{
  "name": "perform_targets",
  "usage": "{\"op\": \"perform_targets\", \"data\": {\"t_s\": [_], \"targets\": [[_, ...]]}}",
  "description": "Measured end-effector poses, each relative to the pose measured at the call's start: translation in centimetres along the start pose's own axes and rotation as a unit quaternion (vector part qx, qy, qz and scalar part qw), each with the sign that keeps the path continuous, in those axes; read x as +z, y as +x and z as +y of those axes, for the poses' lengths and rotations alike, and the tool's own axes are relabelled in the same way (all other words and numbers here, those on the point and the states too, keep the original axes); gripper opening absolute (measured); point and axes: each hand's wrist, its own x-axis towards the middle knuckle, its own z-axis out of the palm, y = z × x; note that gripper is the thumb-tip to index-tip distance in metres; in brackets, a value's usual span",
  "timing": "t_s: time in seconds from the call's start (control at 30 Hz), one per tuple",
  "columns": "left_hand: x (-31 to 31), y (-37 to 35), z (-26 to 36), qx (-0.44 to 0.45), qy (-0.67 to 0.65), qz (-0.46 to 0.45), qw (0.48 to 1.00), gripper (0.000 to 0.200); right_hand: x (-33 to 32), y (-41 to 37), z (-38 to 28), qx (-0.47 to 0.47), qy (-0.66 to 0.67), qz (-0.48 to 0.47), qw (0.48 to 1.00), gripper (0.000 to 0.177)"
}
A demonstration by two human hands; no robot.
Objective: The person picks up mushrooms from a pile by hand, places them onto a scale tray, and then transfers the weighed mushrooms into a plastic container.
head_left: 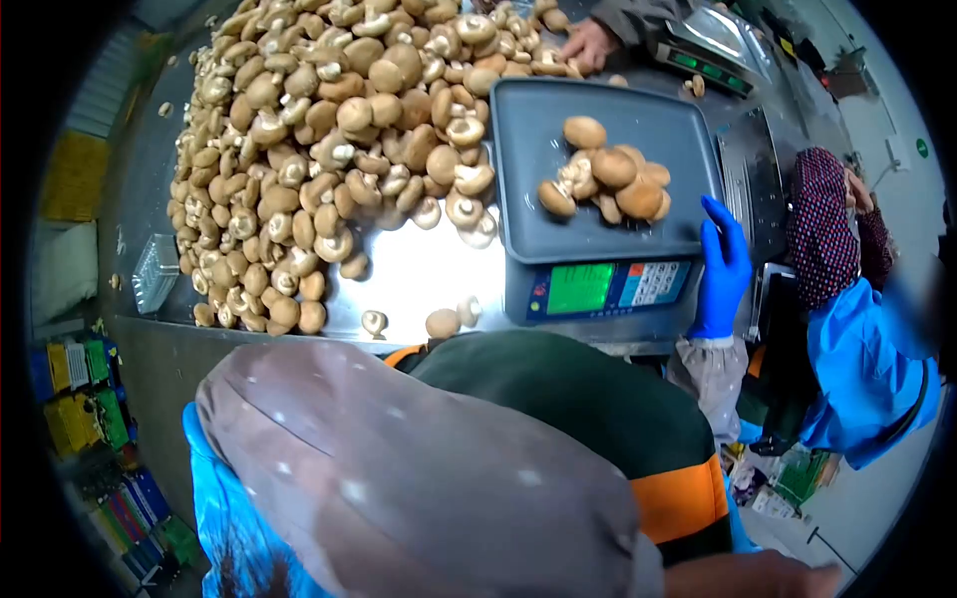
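My right hand [722,274], in a blue glove, is beside the right edge of the grey weighing tray [598,239]. Its fingers are stretched out and apart, holding nothing. Several brown mushrooms [613,167] are grouped on the tray. Below it, the scale has a lit green display [581,289] and a keypad; its digits are too blurred to read. My left arm, in a grey dotted sleeve [399,468], crosses low in front of me. Bare skin [748,577] shows past that sleeve at the bottom edge, and the fingers of my left hand cannot be made out.
A large heap of mushrooms [329,140] covers the left and back of the metal table. A clear plastic punnet [157,274] sits at its left edge. Across the table, another person's hand [588,45] touches mushrooms near a second scale [703,60]. A person in blue [857,369] is at right.
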Motion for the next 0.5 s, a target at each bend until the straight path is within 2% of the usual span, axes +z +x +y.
{"op": "perform_targets", "data": {"t_s": [0.07,0.17,0.2,0.23,0.27,0.33,0.37,0.4,0.43,0.5], "targets": [[0.0,-1.0,0.2,0.001,0.026,-0.005,1.000,0.023,0.4,-0.3,-0.5,-0.017,-0.039,0.003,0.999,0.027],[-0.4,-3.1,1.6,0.015,0.081,0.006,0.997,0.019,1.1,-0.3,-0.6,-0.023,-0.012,0.007,1.000,0.027],[-0.9,-4.4,1.9,0.026,0.118,0.029,0.992,0.018,1.0,0.0,-0.4,-0.024,-0.010,0.004,1.000,0.028],[-1.6,-5.8,2.2,0.033,0.174,0.103,0.979,0.016,0.7,0.2,-0.6,-0.023,-0.010,0.002,1.000,0.028],[-2.8,-7.5,1.9,0.018,0.252,0.219,0.942,0.015,1.0,0.5,-0.9,-0.028,0.007,-0.005,1.000,0.030],[-6.8,-10.9,-1.8,-0.093,0.374,0.484,0.786,0.015,1.9,1.5,-2.3,-0.121,-0.043,-0.044,0.991,0.036],[-8.9,-13.3,-5.7,-0.141,0.542,0.517,0.648,0.014,2.8,1.9,-3.5,-0.145,-0.063,-0.066,0.985,0.039],[-10.0,-15.7,-8.5,-0.233,0.631,0.471,0.572,0.022,3.8,2.2,-4.5,-0.171,-0.086,-0.088,0.977,0.043],[-11.6,-18.1,-12.1,-0.222,0.628,0.449,0.596,0.032,4.9,2.6,-4.8,-0.202,-0.101,-0.099,0.969,0.044],[-12.2,-19.0,-15.6,-0.259,0.553,0.454,0.649,0.041,6.6,3.3,-5.2,-0.262,-0.131,-0.123,0.948,0.047]]}}
